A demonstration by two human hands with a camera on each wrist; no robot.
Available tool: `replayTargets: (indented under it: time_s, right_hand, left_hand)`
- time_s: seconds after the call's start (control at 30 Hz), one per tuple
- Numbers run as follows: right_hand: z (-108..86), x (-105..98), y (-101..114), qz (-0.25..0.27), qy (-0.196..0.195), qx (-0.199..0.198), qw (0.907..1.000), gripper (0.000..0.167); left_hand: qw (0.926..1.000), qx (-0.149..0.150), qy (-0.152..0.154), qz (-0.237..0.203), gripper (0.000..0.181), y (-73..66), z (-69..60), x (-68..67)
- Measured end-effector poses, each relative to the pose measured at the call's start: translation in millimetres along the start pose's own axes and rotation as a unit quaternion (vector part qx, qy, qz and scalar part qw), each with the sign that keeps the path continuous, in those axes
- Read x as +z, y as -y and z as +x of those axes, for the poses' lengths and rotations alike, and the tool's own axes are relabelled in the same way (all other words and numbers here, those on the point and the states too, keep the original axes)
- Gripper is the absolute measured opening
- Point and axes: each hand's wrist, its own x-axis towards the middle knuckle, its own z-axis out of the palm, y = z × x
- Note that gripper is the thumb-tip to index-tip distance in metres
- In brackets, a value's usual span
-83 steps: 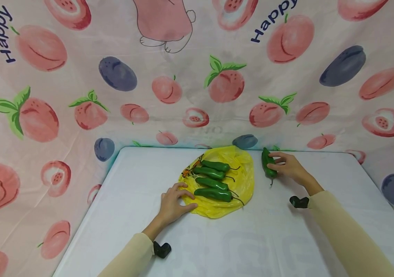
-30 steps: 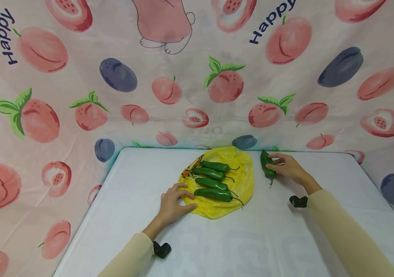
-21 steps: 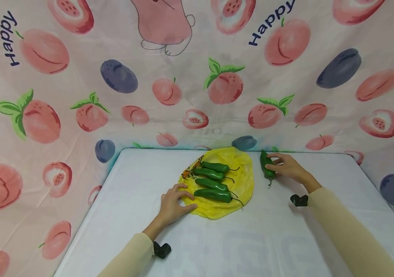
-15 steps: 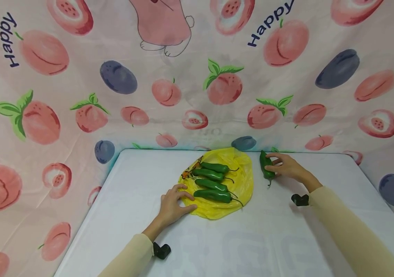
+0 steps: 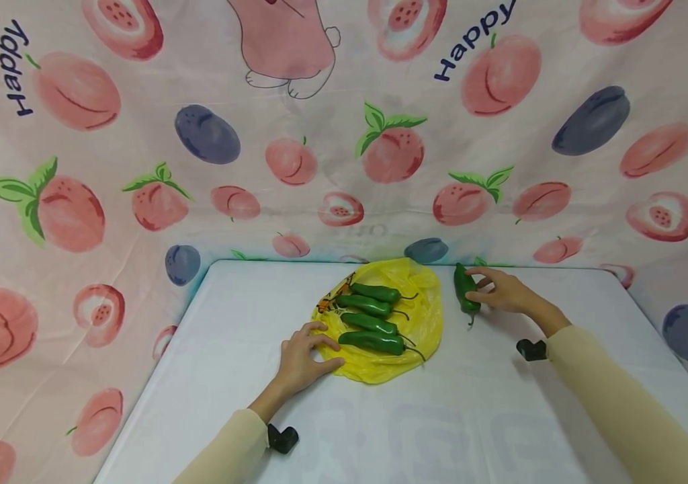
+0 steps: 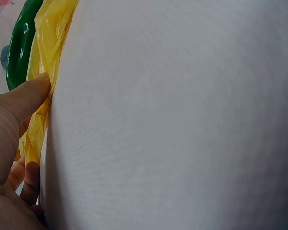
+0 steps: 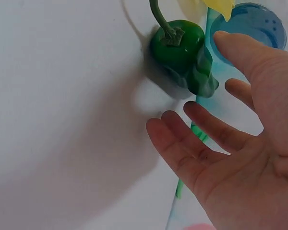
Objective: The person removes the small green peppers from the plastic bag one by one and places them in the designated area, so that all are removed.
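Note:
A green chili pepper [image 5: 463,286] lies on the table to the right of a spread yellow plastic bag [image 5: 425,323]. My right hand [image 5: 506,293] is just beside this pepper. In the right wrist view, the fingers [image 7: 175,143] are spread and a gap shows between them and the pepper [image 7: 177,48]. Several more green chili peppers [image 5: 371,341] lie side by side on the bag, stems to the right. My left hand [image 5: 302,359] rests at the bag's left front edge. Its thumb touches the yellow plastic [image 6: 53,33] in the left wrist view, with fingers loosely bent.
A white-covered table [image 5: 247,302] carries everything. Behind it hangs a pink cloth [image 5: 320,134] printed with peaches, blue plums and a rabbit. A small black device sits at each wrist, such as the one by the right sleeve [image 5: 531,349].
My right thumb and wrist have drawn slightly right, away from the lone pepper, which stays on the table. The left hand, bag and peppers on it keep their places. The head view shifted slightly.

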Motion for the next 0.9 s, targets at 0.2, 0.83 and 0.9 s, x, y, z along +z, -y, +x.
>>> replayTargets:
  time_s: [0.2, 0.83, 0.9]
  right_hand:
    - [-3.3, -5, 1, -0.006, -0.006, -0.013, 0.9999, 0.066]
    - [-16.8, -14, 14, -0.023, -0.039, -0.079, 0.9959, 0.074]
    - [-17.1, -15, 15, -0.015, -0.043, -0.081, 0.9957, 0.074]
  left_hand:
    - [1.0000, 0.003, -0.003, 0.001, 0.019, -0.5, -0.1, -0.6]
    - [0.9999, 0.010, -0.005, 0.001, 0.018, -0.8, 0.3, 0.6]
    - [0.9999, 0.011, -0.006, 0.001, 0.019, -0.9, 0.3, 0.5]
